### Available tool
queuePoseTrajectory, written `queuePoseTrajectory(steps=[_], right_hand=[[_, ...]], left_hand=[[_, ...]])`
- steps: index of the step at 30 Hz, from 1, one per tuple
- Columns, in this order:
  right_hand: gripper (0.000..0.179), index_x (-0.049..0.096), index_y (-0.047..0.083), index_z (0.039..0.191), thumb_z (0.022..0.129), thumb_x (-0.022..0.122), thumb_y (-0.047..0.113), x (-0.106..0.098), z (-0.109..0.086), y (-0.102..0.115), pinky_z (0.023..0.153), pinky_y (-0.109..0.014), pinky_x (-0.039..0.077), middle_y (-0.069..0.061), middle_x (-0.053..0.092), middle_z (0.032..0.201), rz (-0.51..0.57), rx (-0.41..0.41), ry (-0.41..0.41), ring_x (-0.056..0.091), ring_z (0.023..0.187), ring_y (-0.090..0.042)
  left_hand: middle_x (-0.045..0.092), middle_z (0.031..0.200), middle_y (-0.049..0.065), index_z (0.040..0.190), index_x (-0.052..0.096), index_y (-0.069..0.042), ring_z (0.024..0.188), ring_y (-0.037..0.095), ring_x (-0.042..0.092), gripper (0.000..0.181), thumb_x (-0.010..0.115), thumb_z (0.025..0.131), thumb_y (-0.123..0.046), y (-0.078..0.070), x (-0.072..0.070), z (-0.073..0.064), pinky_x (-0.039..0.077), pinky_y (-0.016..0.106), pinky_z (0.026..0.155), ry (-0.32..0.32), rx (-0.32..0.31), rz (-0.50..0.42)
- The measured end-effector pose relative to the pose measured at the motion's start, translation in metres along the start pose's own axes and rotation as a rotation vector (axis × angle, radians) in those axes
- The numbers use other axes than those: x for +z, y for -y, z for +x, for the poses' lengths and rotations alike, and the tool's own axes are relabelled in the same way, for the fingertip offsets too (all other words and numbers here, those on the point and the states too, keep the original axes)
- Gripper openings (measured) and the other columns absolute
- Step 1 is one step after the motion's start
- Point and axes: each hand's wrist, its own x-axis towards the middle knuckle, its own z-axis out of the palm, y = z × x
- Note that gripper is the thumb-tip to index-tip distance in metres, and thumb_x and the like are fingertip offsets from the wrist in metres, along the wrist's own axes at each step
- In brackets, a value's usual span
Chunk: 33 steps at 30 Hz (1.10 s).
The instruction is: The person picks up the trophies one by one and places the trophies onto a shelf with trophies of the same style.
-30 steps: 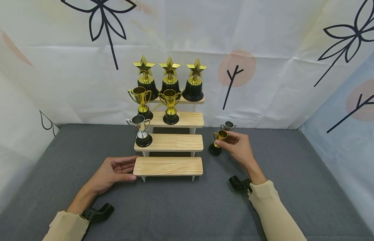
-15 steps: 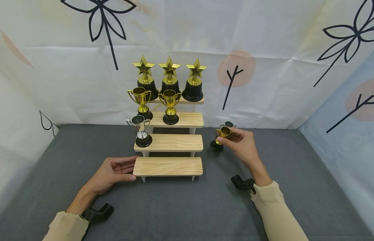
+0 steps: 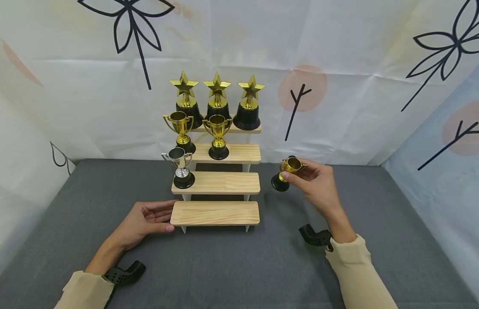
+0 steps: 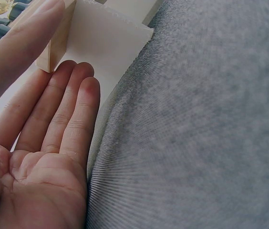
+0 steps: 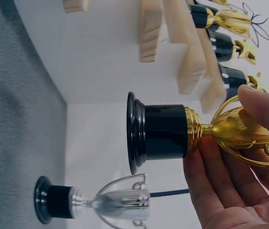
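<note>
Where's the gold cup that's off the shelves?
In the head view, the gold cup is in the right hand, right of the wooden shelves, a silver cup behind it.

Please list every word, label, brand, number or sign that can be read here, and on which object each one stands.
No readable text appears in any view.
Held gold cup: no lettering on its visible side.
Backdrop: drawings only.
Star trophies: any fine marking would be too small to read.
</note>
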Motion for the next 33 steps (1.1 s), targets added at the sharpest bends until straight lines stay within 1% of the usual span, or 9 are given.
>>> queuePoseTrajectory(steps=[9,15,25,29,33], right_hand=[[0.04,0.069,-0.006,0.122,0.086,0.082,0.003,-0.001,-0.004,0.011,0.083,-0.024,0.062,-0.017,0.072,0.112,-0.025,-0.032,-0.018,0.073,0.098,-0.014],[0.037,0.07,-0.007,0.12,0.086,0.08,-0.002,0.0,-0.006,0.017,0.085,-0.024,0.062,-0.013,0.072,0.112,-0.013,-0.078,-0.028,0.072,0.099,-0.016],[0.037,0.069,-0.01,0.119,0.083,0.079,-0.009,0.002,-0.009,0.025,0.089,-0.025,0.06,-0.009,0.072,0.113,0.006,-0.129,-0.043,0.072,0.102,-0.017],[0.038,0.068,-0.012,0.119,0.083,0.078,-0.011,0.002,-0.008,0.026,0.09,-0.026,0.06,-0.008,0.072,0.113,0.023,-0.142,-0.042,0.071,0.103,-0.017],[0.038,0.068,-0.012,0.119,0.083,0.078,-0.012,0.003,-0.007,0.03,0.087,-0.025,0.061,-0.007,0.072,0.112,0.036,-0.143,-0.043,0.072,0.1,-0.018]], left_hand=[[0.064,0.133,0.001,0.14,0.038,0.026,0.119,0.016,0.064,0.071,0.076,0.081,0.015,0.001,0.0,0.0,0.056,0.033,0.098,-0.012,-0.014,0.006],[0.064,0.134,0.0,0.14,0.037,0.026,0.119,0.016,0.064,0.071,0.076,0.081,0.015,0.002,0.0,0.0,0.056,0.034,0.098,-0.009,-0.016,-0.006],[0.062,0.137,0.008,0.141,0.039,0.024,0.12,0.017,0.063,0.07,0.076,0.081,0.015,0.002,-0.001,0.0,0.055,0.034,0.098,-0.008,-0.022,0.0],[0.062,0.136,0.007,0.14,0.039,0.025,0.12,0.017,0.063,0.071,0.076,0.081,0.015,0.001,-0.001,0.0,0.055,0.034,0.098,-0.01,-0.024,-0.002],[0.063,0.136,0.005,0.14,0.039,0.025,0.12,0.016,0.064,0.071,0.076,0.081,0.015,0.001,-0.001,0.001,0.056,0.034,0.098,-0.01,-0.024,-0.004]])
